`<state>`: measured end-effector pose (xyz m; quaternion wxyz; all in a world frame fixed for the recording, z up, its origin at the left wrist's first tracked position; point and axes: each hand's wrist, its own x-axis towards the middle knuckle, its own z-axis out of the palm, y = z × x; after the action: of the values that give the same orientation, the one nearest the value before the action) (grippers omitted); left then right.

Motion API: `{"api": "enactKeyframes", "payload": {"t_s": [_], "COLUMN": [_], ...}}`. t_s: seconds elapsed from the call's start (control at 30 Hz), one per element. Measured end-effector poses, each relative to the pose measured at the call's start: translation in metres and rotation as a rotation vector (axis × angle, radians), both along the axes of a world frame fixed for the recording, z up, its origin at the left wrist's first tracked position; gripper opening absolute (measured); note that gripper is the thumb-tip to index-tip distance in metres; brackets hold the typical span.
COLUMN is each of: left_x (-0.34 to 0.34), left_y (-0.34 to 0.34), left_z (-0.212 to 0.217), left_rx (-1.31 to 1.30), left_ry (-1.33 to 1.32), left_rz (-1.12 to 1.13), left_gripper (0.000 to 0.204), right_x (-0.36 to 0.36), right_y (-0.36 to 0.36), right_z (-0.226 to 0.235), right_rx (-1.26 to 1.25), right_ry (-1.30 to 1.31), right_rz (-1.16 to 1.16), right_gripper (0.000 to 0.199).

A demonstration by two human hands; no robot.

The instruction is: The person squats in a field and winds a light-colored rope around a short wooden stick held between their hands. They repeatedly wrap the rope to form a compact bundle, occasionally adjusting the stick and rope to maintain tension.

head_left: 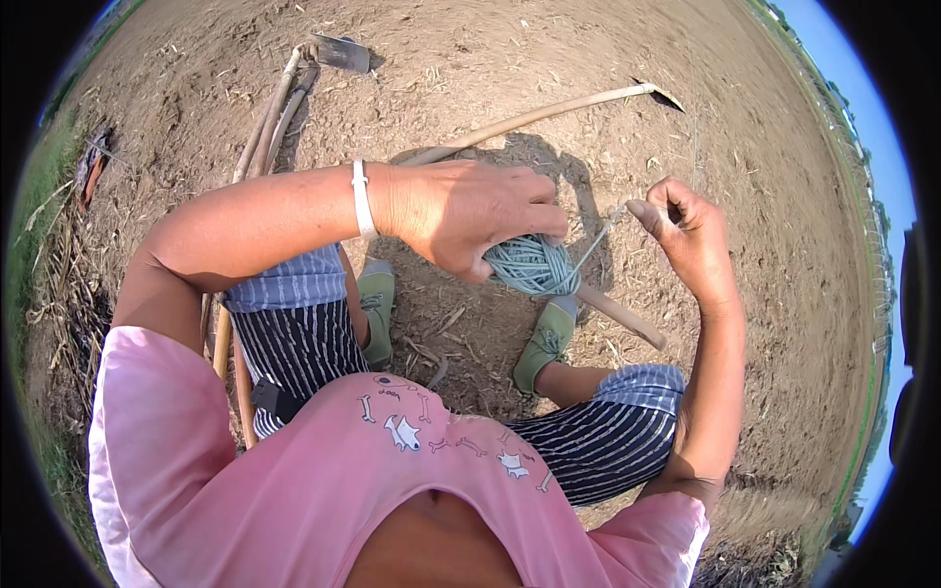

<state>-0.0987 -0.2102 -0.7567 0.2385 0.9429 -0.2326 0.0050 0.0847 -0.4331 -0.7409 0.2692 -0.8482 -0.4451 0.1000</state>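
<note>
My left hand [480, 211], a white band round its wrist, is closed over a ball of pale blue-green twine [534, 265]. The twine is wound thickly round a wooden stick [619, 316], whose bare end points toward the lower right. From the ball a single strand [596, 242] runs taut up and to the right. Thumb and fingers of my right hand [691, 240] pinch that strand, level with the ball and apart from it. Part of the ball is hidden under my left fingers.
A long-handled hoe [520, 118] lies on the bare soil ahead. To the left, several wooden handles [267, 137] lie together, with a metal blade [342, 54] at their far end. My green shoes [547, 343] stand below the twine. Dry stalks [71, 284] edge the far left.
</note>
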Motion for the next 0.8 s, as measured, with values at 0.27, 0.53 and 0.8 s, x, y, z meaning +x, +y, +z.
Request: {"api": "enactKeyframes", "payload": {"t_s": [0.27, 0.53, 0.8], "left_x": [-0.004, -0.002, 0.006], "left_y": [0.040, 0.094, 0.075], "left_z": [0.039, 0.058, 0.042], "left_rx": [-0.963, -1.462, -1.775], "left_ry": [-0.321, -0.447, -0.123], "left_rz": [0.213, 0.461, 0.291], "left_gripper": [0.055, 0.047, 0.041], "right_x": [0.045, -0.064, -0.046], "right_y": [-0.011, 0.023, 0.051], "right_z": [-0.047, 0.001, -0.073], "right_rx": [0.228, 0.262, -0.018], "right_ry": [0.182, 0.330, 0.358], "right_rz": [0.007, 0.364, 0.315], "right_gripper": [0.038, 0.029, 0.031]}}
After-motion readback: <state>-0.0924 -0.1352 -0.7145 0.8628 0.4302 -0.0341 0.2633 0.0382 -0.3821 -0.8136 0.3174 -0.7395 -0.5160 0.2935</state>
